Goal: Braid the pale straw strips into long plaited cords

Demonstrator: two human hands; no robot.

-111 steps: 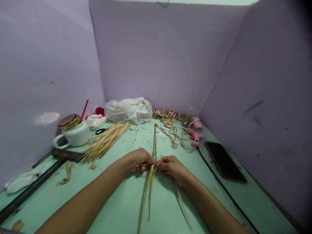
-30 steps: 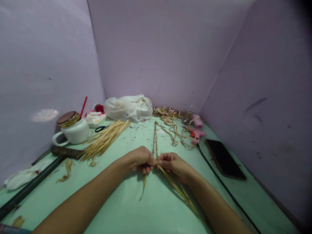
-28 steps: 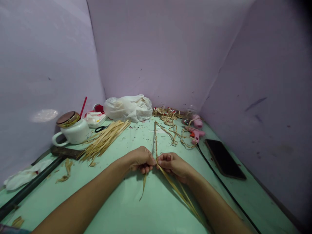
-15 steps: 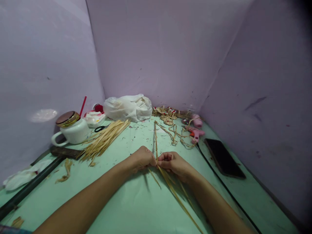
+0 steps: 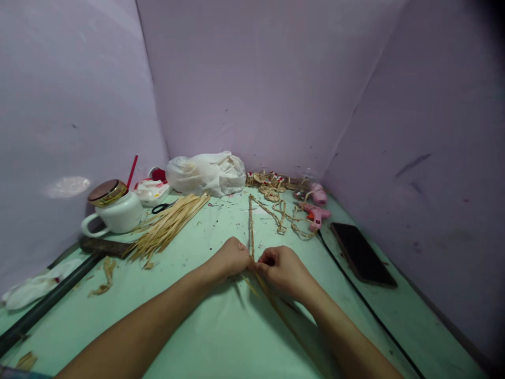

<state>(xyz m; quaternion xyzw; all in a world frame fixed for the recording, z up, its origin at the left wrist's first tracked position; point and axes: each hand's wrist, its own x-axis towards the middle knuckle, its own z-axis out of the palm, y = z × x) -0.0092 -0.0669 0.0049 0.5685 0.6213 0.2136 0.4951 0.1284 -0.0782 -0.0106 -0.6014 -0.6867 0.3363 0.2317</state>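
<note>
A thin braided straw cord runs away from me along the table, bends at its far point and trails in loose loops to the right. My left hand is closed on the near end of this braid, fingers curled under. Close against it, my right hand pinches the straw strands with thumb and forefinger. Loose strands hang from the braid's end toward me, passing under my right wrist, partly blurred. One short strand pokes out below my left hand. The exact grip of the left fingertips is hidden.
To the left lie a bundle of dry straw, scissors, a white mug and a hammer. A plastic bag and woven straw pieces are at the back. A pink glue gun and a phone are right.
The loose strands have shifted from hanging straight down to slanting right under my right wrist. My left hand has rolled over, and my right hand has turned, its fingers now more hidden.
</note>
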